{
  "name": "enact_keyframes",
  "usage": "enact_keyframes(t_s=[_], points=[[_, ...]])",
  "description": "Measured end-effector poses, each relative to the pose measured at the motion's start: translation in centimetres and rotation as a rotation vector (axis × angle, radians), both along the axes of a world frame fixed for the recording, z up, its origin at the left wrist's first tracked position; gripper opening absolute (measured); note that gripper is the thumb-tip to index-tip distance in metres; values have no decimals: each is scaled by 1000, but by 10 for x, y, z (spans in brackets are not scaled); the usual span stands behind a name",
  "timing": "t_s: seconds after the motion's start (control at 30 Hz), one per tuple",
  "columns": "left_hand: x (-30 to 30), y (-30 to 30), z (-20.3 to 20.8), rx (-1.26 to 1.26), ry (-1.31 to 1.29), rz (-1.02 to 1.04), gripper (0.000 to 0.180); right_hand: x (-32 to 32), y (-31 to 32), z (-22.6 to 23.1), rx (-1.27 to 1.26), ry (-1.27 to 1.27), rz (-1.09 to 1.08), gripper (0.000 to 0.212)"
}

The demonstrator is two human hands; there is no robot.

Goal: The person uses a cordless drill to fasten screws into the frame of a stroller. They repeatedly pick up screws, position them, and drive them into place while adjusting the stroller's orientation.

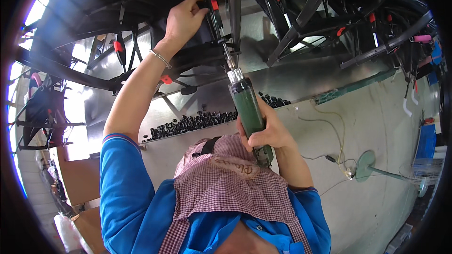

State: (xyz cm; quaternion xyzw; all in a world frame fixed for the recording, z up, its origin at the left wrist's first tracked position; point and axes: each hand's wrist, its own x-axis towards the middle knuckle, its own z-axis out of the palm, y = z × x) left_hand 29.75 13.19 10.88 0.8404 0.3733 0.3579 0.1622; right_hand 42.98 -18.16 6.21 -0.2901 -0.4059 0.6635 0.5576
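My right hand (273, 129) is wrapped around a green electric screwdriver (248, 108) with a silver collar. Its long bit points up and away from me, the tip meeting a joint of a black frame (234, 9). Further up, my left hand (185, 20) has its fingers curled in a pinch at a black bar beside a red clip (214, 4). What lies between those fingertips is too small to make out. Dark fabric or panel hangs behind the left hand.
Small black parts (188, 123) lie heaped along the near edge of the metal worktop (254, 82). More black frames with red clips (341, 31) crowd the right. A green-based stand fan (366, 165) and cables occupy the floor at right; cardboard boxes (77, 174) stand at left.
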Motion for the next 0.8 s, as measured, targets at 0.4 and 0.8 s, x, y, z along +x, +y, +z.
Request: enact_keyframes(t_s=[0.4,0.8], points=[[31,13,-3,193,-72,246,27,-17,74,51,-81,35,-118,52],[44,12,5,29,24,399,50,-22,93,54,-98,26,-189,55]])
